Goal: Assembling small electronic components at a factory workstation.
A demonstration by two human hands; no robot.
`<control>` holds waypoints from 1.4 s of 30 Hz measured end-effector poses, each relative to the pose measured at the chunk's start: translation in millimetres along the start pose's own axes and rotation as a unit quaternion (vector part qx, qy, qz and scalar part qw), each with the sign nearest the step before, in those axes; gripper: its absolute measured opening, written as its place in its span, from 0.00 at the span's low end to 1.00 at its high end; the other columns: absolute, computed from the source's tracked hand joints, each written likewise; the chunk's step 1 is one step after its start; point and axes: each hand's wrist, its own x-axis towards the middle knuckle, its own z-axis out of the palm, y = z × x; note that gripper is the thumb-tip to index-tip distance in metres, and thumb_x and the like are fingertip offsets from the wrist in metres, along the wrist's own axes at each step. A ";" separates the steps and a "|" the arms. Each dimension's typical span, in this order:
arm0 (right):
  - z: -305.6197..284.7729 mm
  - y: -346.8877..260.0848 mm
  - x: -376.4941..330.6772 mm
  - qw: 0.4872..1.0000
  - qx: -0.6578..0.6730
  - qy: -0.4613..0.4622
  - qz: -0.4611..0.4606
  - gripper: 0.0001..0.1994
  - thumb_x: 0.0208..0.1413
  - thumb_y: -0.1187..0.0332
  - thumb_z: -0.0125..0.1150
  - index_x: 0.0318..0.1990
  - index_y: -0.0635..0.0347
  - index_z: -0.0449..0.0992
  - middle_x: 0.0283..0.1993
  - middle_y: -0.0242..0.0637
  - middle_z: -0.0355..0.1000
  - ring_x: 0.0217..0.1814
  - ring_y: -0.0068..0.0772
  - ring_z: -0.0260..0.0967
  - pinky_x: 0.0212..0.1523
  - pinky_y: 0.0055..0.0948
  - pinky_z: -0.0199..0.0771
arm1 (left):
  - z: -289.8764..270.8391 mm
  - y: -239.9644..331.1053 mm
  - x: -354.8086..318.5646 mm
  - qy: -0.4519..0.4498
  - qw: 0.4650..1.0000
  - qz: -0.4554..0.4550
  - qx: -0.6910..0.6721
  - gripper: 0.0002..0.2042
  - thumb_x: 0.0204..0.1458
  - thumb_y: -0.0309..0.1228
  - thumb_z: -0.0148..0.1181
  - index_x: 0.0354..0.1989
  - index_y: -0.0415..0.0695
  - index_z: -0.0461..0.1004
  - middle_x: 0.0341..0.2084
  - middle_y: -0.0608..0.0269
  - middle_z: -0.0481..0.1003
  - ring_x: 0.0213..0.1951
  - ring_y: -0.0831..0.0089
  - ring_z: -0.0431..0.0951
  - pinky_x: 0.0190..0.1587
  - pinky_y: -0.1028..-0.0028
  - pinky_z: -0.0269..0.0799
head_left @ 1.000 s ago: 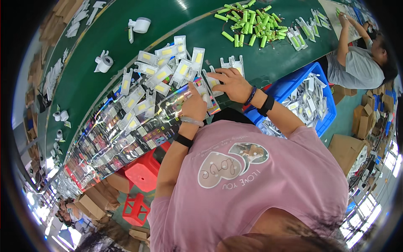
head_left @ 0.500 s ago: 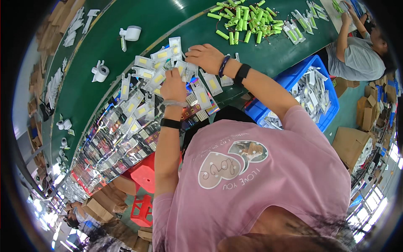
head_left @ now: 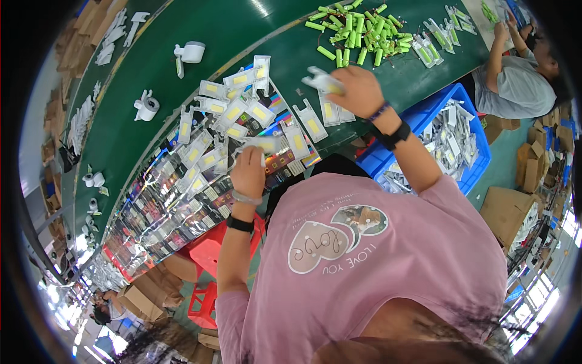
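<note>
The white panels (head_left: 260,114) look like smooth plastic, the green table (head_left: 200,24) matt, the blue crate (head_left: 424,109) glossy plastic, the pink shirt (head_left: 388,267) soft cloth

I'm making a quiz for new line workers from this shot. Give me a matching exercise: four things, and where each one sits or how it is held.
Things:
1. green cylinders
2. blue crate
3. white panel piece
4. red stool

Places:
A. under the bench edge, below the left hand
B. in the right hand
C. heaped on the far green belt
D. beside the right forearm, full of white parts

Pairs: 1-C, 2-D, 3-B, 4-A
</note>
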 end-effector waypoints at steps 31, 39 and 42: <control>0.7 23.0 -61.2 0.980 -0.125 0.030 0.153 0.18 0.45 0.57 0.62 0.41 0.55 0.73 0.34 0.36 0.71 0.37 0.41 0.70 0.36 0.39 0.65 | 35.5 51.9 32.6 -0.054 0.993 -0.002 -0.108 0.17 0.36 0.29 0.66 0.36 0.42 0.70 0.42 0.59 0.68 0.44 0.57 0.68 0.43 0.63 0.67; 42.1 -57.6 0.8 0.996 0.067 -0.001 -0.063 0.11 0.44 0.64 0.63 0.35 0.54 0.74 0.33 0.36 0.70 0.38 0.40 0.68 0.38 0.38 0.64 | 11.9 -2.5 14.0 0.087 0.984 -0.154 -0.004 0.20 0.42 0.25 0.60 0.48 0.42 0.69 0.46 0.54 0.69 0.48 0.52 0.67 0.49 0.60 0.66; 71.6 -81.3 31.4 0.996 -0.013 -0.063 -0.065 0.13 0.42 0.61 0.64 0.35 0.55 0.74 0.34 0.35 0.70 0.39 0.38 0.68 0.40 0.37 0.63 | 17.3 -14.1 19.7 0.087 0.989 -0.116 -0.015 0.20 0.40 0.23 0.59 0.45 0.42 0.70 0.44 0.56 0.69 0.46 0.54 0.68 0.47 0.61 0.67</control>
